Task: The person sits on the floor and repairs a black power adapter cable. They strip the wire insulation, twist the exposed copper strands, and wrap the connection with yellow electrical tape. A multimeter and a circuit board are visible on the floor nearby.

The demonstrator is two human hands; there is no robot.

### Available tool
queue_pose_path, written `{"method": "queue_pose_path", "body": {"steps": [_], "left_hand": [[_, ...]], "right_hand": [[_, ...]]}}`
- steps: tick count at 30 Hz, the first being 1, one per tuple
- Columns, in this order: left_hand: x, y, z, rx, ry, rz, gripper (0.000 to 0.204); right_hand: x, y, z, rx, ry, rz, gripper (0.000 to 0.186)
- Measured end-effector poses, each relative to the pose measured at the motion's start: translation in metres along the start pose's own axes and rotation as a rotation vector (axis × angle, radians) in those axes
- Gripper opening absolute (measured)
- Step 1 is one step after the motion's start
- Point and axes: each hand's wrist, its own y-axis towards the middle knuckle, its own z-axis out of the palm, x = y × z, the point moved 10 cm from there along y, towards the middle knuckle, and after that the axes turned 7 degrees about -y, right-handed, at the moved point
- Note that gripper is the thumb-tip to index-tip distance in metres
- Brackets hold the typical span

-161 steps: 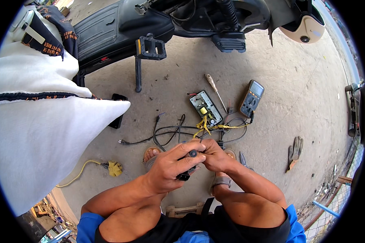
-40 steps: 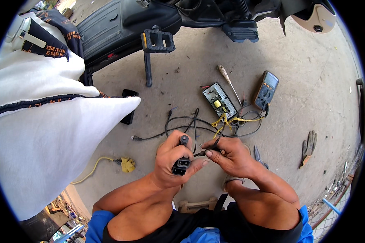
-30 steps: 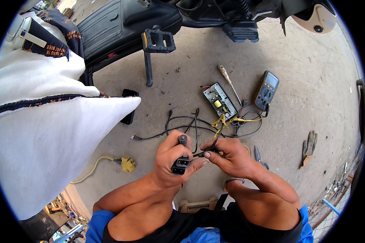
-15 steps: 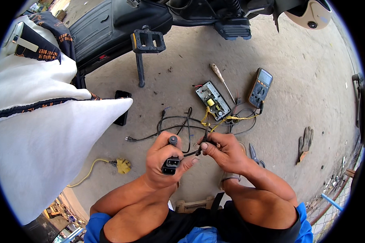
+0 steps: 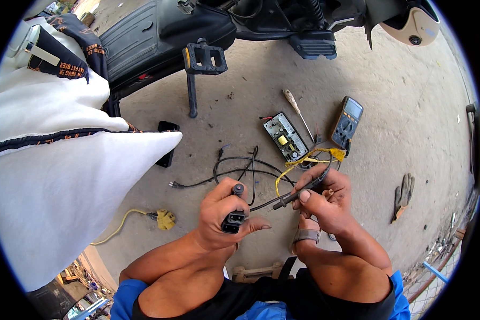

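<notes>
My left hand [image 5: 214, 220] is closed round black plug connectors [image 5: 233, 221]; their open socket ends face up, and a round black tip [image 5: 238, 189] pokes out above the fingers. To its right, my right hand [image 5: 330, 205] pinches a black cable [image 5: 286, 201] whose thick sleeved end points toward the left hand. A small copper-coloured bit shows between its fingers. Just beyond lies an opened case with a circuit board [image 5: 285, 136], with yellow wires [image 5: 310, 159] running beside it. A multimeter [image 5: 347, 122] and a pale-handled screwdriver [image 5: 298, 111] rest farther off on the ground.
A black cord with a plug [image 5: 177, 185] loops across the concrete. White cloth [image 5: 64, 202] hangs at the left, partly over a black box [image 5: 168, 143]. An electric bike's pedal [image 5: 205, 58] juts in above. A glove [image 5: 404, 197] lies right; a yellow connector [image 5: 165, 219] lies left.
My right hand has moved right, away from the left hand, carrying the black cable end. My left hand keeps its hold. The scissors have gone mostly out of sight behind my right arm.
</notes>
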Motion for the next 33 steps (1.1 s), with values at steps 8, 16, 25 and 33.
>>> {"method": "queue_pose_path", "body": {"steps": [8, 16, 25, 33], "left_hand": [[-0.006, 0.004, 0.004, -0.003, 0.059, 0.064, 0.048], [-0.002, 0.0, 0.005, 0.037, 0.039, 0.041, 0.05], [0.001, -0.003, 0.007, 0.066, 0.004, 0.046, 0.054], [0.002, -0.005, 0.007, 0.086, -0.082, 0.044, 0.05]], "right_hand": [[0.042, -0.01, 0.027, 0.147, -0.279, -0.317, 0.016], [0.071, -0.015, 0.052, 0.188, -0.474, -0.542, 0.019], [0.069, -0.012, 0.055, 0.197, -0.482, -0.442, 0.017], [0.068, -0.013, 0.058, 0.222, -0.473, -0.551, 0.016]]}}
